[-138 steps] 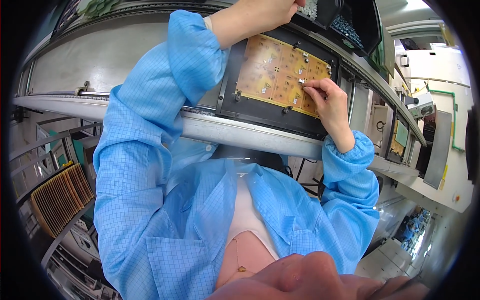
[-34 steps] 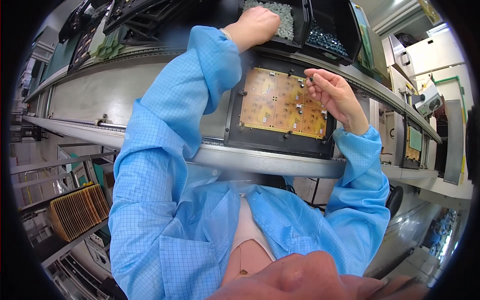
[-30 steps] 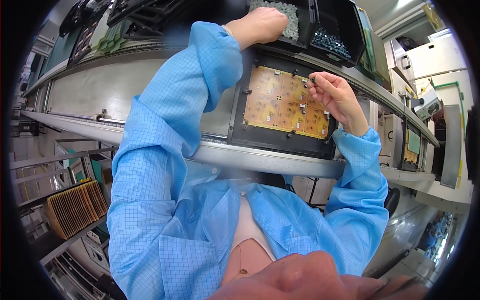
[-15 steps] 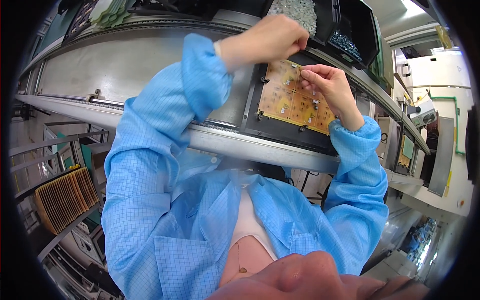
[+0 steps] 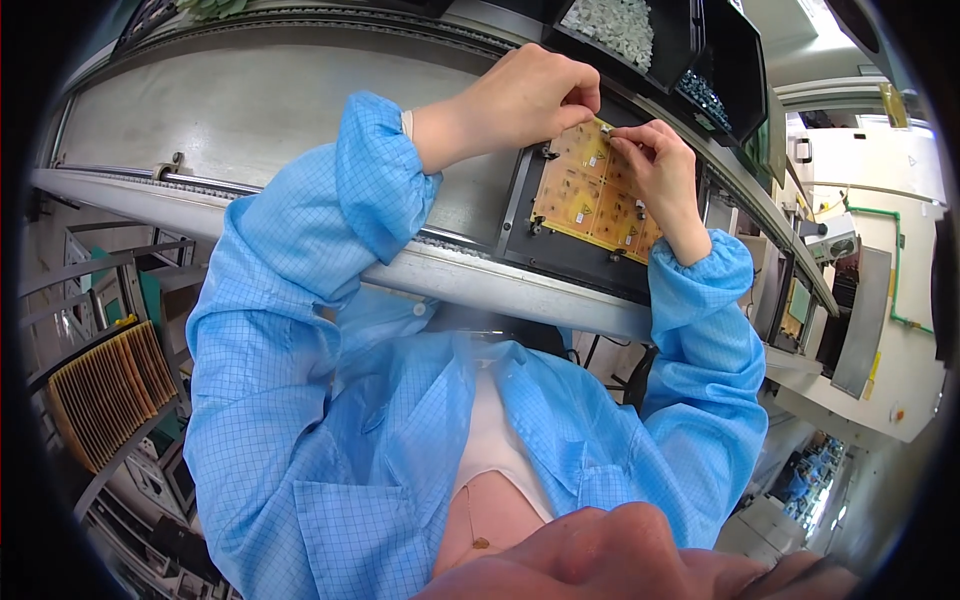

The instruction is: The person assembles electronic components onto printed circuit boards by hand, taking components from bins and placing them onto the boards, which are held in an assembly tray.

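Observation:
A yellow-amber circuit board panel, divided into several sections with small dark marks and white labels, lies in a black carrier frame with dark clips at its edge. My left hand is closed, fingertips pinched together just over the panel's far edge; what they hold, if anything, is hidden. On the panel's far part, my right hand pinches with thumb and forefinger at a small white component. Its other fingers are curled, and the hand covers the panel's right part.
Beyond the panel stand black bins, one with white small parts, one with dark blue parts. A metal conveyor rail runs along the near side. At the left stands a rack of upright amber boards.
My left hand has come down from beside the white parts' bin to the panel's far edge. My right fingertips have shifted to the small white component. The whole view has shifted slightly.

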Tool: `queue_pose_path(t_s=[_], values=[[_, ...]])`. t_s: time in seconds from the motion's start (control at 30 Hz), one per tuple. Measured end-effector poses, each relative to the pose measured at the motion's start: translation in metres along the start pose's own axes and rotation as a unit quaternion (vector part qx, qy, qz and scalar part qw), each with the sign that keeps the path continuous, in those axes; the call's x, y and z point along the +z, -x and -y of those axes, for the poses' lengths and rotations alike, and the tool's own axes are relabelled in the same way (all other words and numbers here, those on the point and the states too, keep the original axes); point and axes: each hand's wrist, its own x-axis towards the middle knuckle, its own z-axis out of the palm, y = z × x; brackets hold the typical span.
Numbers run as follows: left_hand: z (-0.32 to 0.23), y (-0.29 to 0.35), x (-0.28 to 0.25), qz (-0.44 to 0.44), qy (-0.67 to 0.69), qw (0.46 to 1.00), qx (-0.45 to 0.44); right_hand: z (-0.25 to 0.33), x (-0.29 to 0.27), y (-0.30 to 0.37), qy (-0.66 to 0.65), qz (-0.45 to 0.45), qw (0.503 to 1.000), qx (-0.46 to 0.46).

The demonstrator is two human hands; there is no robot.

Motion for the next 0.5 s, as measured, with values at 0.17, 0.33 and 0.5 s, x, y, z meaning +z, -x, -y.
queue_pose_path(t_s=[0.17, 0.33, 0.5], values=[[-0.003, 0.000, -0.002, -0.007, 0.008, 1.000, 0.016, -0.009, 0.006, 0.005, 0.065, -0.032, 0.997, -0.040], [-0.001, 0.000, -0.002, -0.018, 0.008, 0.999, 0.025, -0.007, 0.008, 0.008, 0.072, -0.047, 0.996, -0.019], [0.000, 0.000, -0.002, -0.014, -0.004, 1.000, 0.021, -0.008, 0.011, 0.010, 0.064, -0.055, 0.996, 0.008]])
